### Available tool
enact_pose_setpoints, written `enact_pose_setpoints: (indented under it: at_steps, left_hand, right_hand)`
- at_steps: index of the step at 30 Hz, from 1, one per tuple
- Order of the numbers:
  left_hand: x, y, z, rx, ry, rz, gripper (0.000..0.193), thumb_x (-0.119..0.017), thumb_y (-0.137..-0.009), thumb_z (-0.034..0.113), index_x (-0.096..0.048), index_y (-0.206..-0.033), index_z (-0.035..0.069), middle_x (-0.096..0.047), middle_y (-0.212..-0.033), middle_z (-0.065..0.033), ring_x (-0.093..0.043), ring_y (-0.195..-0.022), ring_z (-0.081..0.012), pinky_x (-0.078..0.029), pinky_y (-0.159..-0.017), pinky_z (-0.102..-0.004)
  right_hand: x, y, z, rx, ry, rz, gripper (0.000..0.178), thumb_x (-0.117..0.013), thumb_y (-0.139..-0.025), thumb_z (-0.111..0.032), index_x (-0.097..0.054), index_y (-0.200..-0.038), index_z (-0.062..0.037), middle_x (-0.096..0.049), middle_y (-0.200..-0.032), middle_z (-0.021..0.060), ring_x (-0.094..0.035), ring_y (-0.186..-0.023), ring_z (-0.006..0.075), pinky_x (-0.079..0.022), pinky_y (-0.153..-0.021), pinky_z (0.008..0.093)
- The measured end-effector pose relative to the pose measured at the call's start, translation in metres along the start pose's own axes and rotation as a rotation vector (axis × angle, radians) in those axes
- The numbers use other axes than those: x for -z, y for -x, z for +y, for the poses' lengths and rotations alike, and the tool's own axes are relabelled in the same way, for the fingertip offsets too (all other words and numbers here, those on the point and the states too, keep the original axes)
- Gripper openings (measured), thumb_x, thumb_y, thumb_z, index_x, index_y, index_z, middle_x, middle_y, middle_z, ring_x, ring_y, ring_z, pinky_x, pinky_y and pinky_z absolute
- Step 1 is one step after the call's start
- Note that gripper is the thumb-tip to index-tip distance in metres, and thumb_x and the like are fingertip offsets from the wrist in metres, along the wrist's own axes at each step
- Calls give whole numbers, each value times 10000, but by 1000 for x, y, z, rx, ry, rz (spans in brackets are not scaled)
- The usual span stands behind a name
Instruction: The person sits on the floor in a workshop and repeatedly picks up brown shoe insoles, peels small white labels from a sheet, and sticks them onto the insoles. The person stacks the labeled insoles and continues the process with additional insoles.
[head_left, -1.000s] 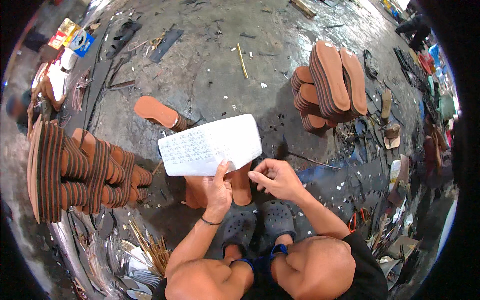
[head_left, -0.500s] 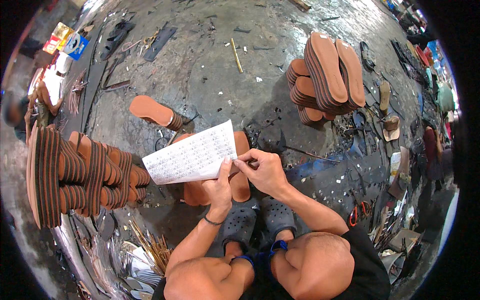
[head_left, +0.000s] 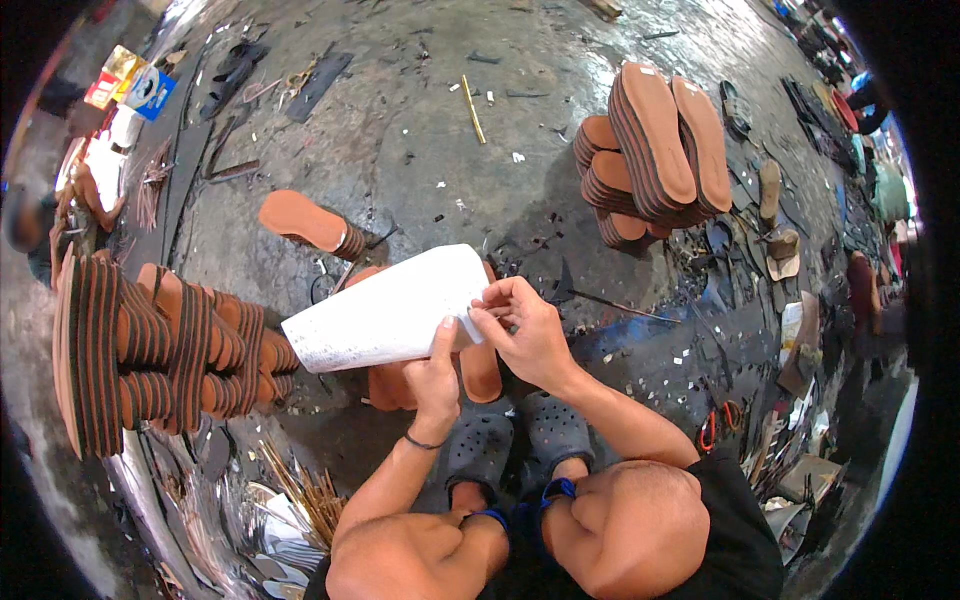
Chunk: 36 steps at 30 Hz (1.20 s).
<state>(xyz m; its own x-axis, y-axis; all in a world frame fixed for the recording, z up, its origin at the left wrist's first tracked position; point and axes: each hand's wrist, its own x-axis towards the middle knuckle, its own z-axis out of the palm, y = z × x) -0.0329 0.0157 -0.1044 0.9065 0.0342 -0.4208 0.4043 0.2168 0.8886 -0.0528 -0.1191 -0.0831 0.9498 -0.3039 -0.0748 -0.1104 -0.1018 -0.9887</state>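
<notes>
A white sheet (head_left: 385, 305), bowed and faintly printed toward its lower left, spans the space in front of my knees. My left hand (head_left: 436, 382) grips its lower edge, thumb on top and fingers beneath. At the sheet's right edge my right hand (head_left: 525, 335) has thumb and forefinger pinched together; any small piece between the tips is too tiny to make out. Under the sheet lie brown insoles (head_left: 482, 372), partly covered by it. A short stack of similar insoles (head_left: 305, 222) lies just beyond, to the left.
Tall insole stacks stand at left (head_left: 185, 345) and at far right (head_left: 655, 140). Orange-handled scissors (head_left: 709, 430) lie right of my knee among scraps. A yellowish stick (head_left: 472, 110) lies on the floor ahead. A person's arm (head_left: 95, 195) shows at the far left.
The sheet has curved and tilted, so its print, plain before, is now mostly washed out. My right fingers have shifted slightly up along its right edge. My left hand keeps its grip.
</notes>
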Motion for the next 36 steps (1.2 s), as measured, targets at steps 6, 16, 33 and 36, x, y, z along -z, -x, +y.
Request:
enact_pose_setpoints:
  at_steps: [6, 16, 33, 36]
  left_hand:
    - [5, 4, -10, -367, -238, -96, 265, -691, -901, 75, -650, -1135, -41, -682, -1091, -91, -645, -983, -166, -531, -823, -298]
    - [2, 0, -29, -347, -178, -123, 227, -689, -890, 22, -662, -1103, -51, -693, -1071, -106, -661, -933, -159, -541, -803, -299]
    - [-1, 1, -29, -419, -191, -107, 229, -653, -915, 3, -639, -1136, -55, -683, -1082, -113, -663, -950, -171, -543, -804, -293]
    - [-6, 6, -22, -385, -136, -119, 225, -650, -918, 6, -636, -1131, -66, -682, -1082, -118, -665, -956, -181, -549, -815, -301]
  right_hand:
    - [-4, -5, 1, -62, -92, 35, 368, -747, -844, -67, -508, -1098, 51, -719, -877, 163, -715, -833, 197, -585, -718, 300]
    - [0, -6, 4, -169, -148, 33, 428, -758, -836, -51, -473, -1136, 57, -719, -900, 165, -706, -839, 180, -575, -723, 285]
    - [-2, -7, -1, -170, -123, 25, 432, -737, -853, -43, -445, -1154, 61, -712, -926, 175, -716, -835, 197, -572, -706, 281]
    - [-3, -6, 6, -142, -131, 35, 408, -724, -861, -38, -446, -1145, 54, -703, -911, 158, -714, -845, 192, -570, -705, 280]
